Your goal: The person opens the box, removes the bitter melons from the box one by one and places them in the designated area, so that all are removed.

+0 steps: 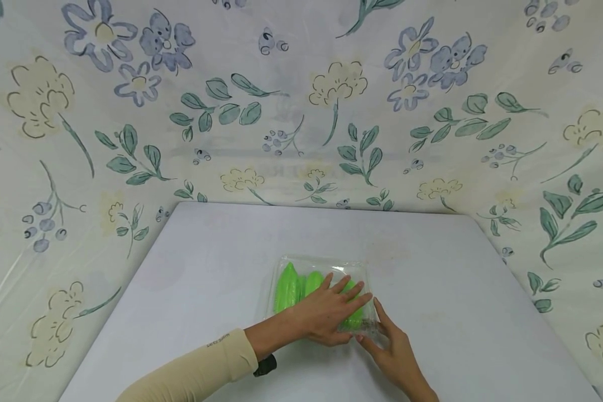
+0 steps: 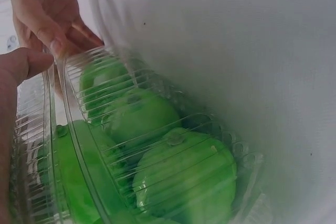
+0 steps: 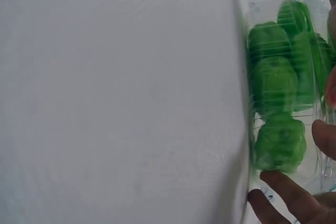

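Note:
A clear plastic box (image 1: pixel 326 261) with a ribbed wall lies on the table, filled with several bright green, gourd-shaped pieces (image 1: pixel 286 288). Over its lid my left hand (image 1: pixel 326 312) lies flat with fingers spread, covering part of the contents. The left thumb (image 2: pixel 26 64) is along the rim in the left wrist view. At the front right corner, my right hand (image 1: pixel 394 352) holds the box's edge between thumb and fingers. In the right wrist view, rounded green ends (image 3: pixel 274 85) show through the side wall, with the right fingertips (image 3: pixel 278 182) just at the corner.
The white table (image 1: pixel 206 251) extends around the box to both sides and behind it. A flower-printed sheet (image 1: pixel 281 128) rises along the back and sides. A dark band (image 1: pixel 265 365) sits at the left wrist, below a beige sleeve (image 1: pixel 196 368).

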`<state>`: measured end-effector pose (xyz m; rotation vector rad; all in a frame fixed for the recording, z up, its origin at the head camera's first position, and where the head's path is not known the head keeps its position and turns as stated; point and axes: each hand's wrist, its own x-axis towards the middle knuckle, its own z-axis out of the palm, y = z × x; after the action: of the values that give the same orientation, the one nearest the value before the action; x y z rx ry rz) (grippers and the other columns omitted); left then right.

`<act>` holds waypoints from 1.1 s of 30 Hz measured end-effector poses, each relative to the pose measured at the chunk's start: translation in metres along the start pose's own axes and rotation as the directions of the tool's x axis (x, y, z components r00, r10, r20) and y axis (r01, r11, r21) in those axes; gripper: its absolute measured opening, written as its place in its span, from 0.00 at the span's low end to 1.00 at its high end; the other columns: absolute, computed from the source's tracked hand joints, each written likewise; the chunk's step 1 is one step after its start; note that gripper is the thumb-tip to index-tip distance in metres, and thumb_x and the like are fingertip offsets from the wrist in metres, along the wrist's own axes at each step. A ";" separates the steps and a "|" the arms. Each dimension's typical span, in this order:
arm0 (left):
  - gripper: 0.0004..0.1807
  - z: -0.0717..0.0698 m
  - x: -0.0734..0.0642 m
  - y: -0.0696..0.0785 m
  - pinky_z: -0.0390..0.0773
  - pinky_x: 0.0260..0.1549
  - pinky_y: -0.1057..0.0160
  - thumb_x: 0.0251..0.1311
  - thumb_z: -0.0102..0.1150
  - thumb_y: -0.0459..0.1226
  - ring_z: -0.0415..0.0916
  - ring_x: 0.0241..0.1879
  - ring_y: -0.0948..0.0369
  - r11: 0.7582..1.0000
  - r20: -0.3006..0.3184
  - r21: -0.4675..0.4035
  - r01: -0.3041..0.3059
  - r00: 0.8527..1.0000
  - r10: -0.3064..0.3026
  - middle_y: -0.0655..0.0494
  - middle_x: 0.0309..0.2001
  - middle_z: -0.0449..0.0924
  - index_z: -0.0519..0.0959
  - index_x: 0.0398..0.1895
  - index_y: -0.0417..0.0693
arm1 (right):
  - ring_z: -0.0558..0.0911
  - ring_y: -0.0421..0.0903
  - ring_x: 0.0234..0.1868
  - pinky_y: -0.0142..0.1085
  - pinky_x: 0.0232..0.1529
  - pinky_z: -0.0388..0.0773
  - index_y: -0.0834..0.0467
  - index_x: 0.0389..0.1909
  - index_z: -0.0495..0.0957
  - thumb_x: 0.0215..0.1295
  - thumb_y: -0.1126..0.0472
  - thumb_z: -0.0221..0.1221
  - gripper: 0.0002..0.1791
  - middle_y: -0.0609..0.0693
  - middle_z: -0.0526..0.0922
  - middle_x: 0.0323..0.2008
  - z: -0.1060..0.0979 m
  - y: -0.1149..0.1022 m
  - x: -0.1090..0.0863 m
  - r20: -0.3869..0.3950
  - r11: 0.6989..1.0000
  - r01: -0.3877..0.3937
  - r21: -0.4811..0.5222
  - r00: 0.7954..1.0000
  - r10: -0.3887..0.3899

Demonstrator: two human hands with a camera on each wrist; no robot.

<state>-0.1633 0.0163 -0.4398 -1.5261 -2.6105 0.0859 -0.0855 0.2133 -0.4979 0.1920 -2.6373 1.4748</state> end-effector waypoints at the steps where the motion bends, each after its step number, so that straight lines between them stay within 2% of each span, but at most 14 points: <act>1: 0.44 0.000 0.000 0.000 0.60 0.63 0.38 0.63 0.53 0.60 0.54 0.71 0.44 1.000 -0.001 0.003 -0.001 1.000 0.001 0.48 0.75 0.55 0.54 0.78 0.54 | 0.79 0.60 0.56 0.63 0.59 0.65 0.62 0.75 0.55 0.60 0.54 0.69 0.48 0.64 0.78 0.57 0.000 0.000 0.000 -0.004 1.000 0.002 0.003 1.000 -0.002; 6: 0.44 0.001 0.001 0.001 0.61 0.63 0.38 0.64 0.53 0.60 0.55 0.71 0.44 1.000 -0.003 0.014 -0.009 1.000 0.009 0.47 0.74 0.56 0.54 0.78 0.53 | 0.81 0.58 0.53 0.63 0.57 0.68 0.62 0.75 0.55 0.59 0.56 0.70 0.47 0.64 0.79 0.56 0.002 0.003 0.000 -0.024 1.000 0.006 0.012 1.000 -0.006; 14: 0.42 0.001 0.002 0.001 0.63 0.62 0.39 0.65 0.53 0.58 0.58 0.70 0.45 1.000 -0.007 0.019 -0.021 1.000 0.021 0.47 0.73 0.58 0.55 0.77 0.51 | 0.81 0.59 0.53 0.60 0.55 0.72 0.58 0.75 0.56 0.59 0.58 0.70 0.47 0.63 0.78 0.56 0.006 0.004 0.000 -0.046 0.999 -0.029 0.035 0.998 0.031; 21: 0.41 0.004 0.001 0.000 0.66 0.61 0.41 0.64 0.55 0.56 0.61 0.68 0.45 1.000 -0.030 0.019 -0.025 0.999 0.025 0.46 0.72 0.61 0.57 0.76 0.50 | 0.82 0.59 0.51 0.60 0.54 0.73 0.58 0.75 0.58 0.58 0.59 0.71 0.46 0.63 0.80 0.55 0.008 0.003 0.000 -0.070 1.000 -0.006 0.019 0.997 0.007; 23: 0.41 0.005 0.001 0.000 0.66 0.61 0.41 0.64 0.55 0.56 0.61 0.68 0.45 1.000 -0.031 0.019 -0.019 0.999 0.020 0.46 0.72 0.62 0.57 0.76 0.50 | 0.83 0.58 0.50 0.58 0.53 0.74 0.58 0.75 0.59 0.57 0.62 0.71 0.46 0.62 0.82 0.52 0.010 0.004 0.001 -0.084 1.000 0.015 0.023 0.996 -0.013; 27: 0.41 0.005 0.001 0.002 0.65 0.61 0.41 0.64 0.55 0.55 0.61 0.68 0.45 1.000 -0.024 0.003 -0.009 1.000 0.009 0.46 0.72 0.62 0.57 0.76 0.50 | 0.84 0.58 0.48 0.49 0.48 0.80 0.63 0.72 0.63 0.53 0.77 0.65 0.43 0.64 0.82 0.51 0.013 0.008 0.003 -0.138 0.998 0.060 0.001 0.989 -0.060; 30: 0.42 0.007 0.001 0.004 0.64 0.61 0.40 0.63 0.55 0.56 0.60 0.69 0.44 1.000 -0.035 0.006 -0.011 0.999 0.011 0.46 0.72 0.61 0.56 0.77 0.50 | 0.83 0.60 0.48 0.45 0.44 0.82 0.63 0.71 0.64 0.48 0.83 0.59 0.44 0.66 0.77 0.57 0.012 0.011 0.003 -0.163 0.999 0.049 -0.008 0.985 -0.050; 33: 0.43 0.007 0.002 0.005 0.64 0.62 0.40 0.63 0.54 0.58 0.59 0.69 0.44 0.999 -0.044 0.034 -0.006 0.999 0.008 0.46 0.72 0.60 0.55 0.77 0.51 | 0.83 0.60 0.49 0.47 0.46 0.81 0.61 0.72 0.63 0.49 0.83 0.59 0.45 0.65 0.70 0.64 0.010 0.012 0.002 -0.145 0.999 0.035 -0.006 0.989 -0.035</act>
<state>-0.1610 0.0206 -0.4473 -1.5086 -2.5567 0.0946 -0.0903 0.2102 -0.5126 0.1251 -2.5089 1.4159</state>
